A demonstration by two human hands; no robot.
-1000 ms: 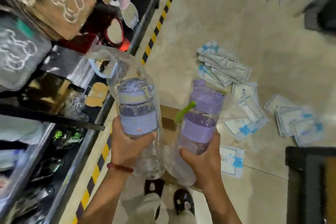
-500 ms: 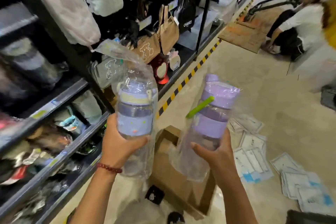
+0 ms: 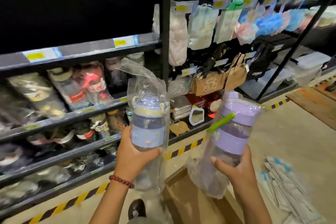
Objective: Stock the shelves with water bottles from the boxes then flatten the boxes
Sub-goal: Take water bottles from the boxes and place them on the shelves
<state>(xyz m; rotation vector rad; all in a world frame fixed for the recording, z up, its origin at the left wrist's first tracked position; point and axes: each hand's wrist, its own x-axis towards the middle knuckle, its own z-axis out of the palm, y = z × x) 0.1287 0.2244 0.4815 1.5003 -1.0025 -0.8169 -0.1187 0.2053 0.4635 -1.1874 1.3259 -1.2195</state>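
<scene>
The black shelves [image 3: 76, 114] fill the left and back, their tiers packed with blurred wrapped goods. Before the shelves, a brown cardboard box [image 3: 183, 192] lies on the floor. Above the box, two water bottles stand nearly upright, long axes vertical, caps up. The blue bottle [image 3: 148, 129], nearer the shelves, has a blue band and cream collar inside a loose clear bag. The purple bottle [image 3: 233, 132], farther from the shelves, leans slightly, with a green strap, also bagged. The left hand [image 3: 134, 158] grips the blue bottle's lower body; the right hand [image 3: 236, 167] grips the purple bottle's base.
</scene>
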